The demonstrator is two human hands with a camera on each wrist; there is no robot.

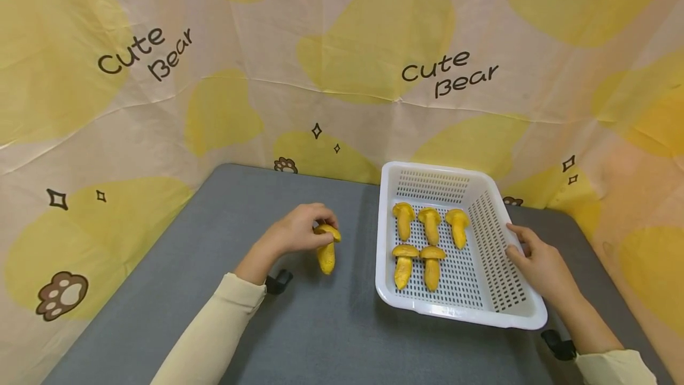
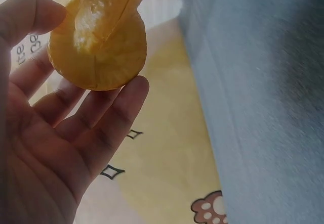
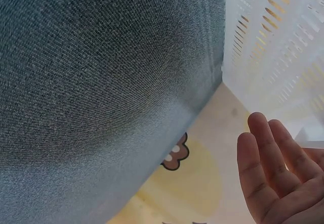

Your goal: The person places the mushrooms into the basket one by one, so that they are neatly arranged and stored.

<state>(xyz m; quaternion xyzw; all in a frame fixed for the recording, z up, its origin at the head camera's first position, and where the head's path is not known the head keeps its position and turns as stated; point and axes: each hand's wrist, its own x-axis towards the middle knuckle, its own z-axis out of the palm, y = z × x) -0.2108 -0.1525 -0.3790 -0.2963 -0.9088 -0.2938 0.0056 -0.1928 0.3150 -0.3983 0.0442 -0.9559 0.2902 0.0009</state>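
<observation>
My left hand (image 1: pixel 306 229) pinches a yellow mushroom (image 1: pixel 326 257) by its cap, with the stem pointing down toward the grey table. In the left wrist view, thumb and fingertips meet the edge of the round cap (image 2: pixel 114 64). Right of it stands a white perforated plastic basket (image 1: pixel 380 236). Inside lie several similar mushrooms, three in a back row including a middle one (image 1: pixel 430 224), and two in front including the leftmost (image 1: pixel 403 269). My right hand (image 1: pixel 547 269) holds the basket's right rim, thumb over the edge; three fingers extend outside the wall in the right wrist view.
The grey tabletop (image 1: pixel 320 331) reaches back to a patterned cloth (image 1: pixel 342 46) hanging behind and along both sides. Black straps (image 1: pixel 279 282) are at both wrists. The basket's raised walls surround its mushrooms, and its right half shows bare perforated floor.
</observation>
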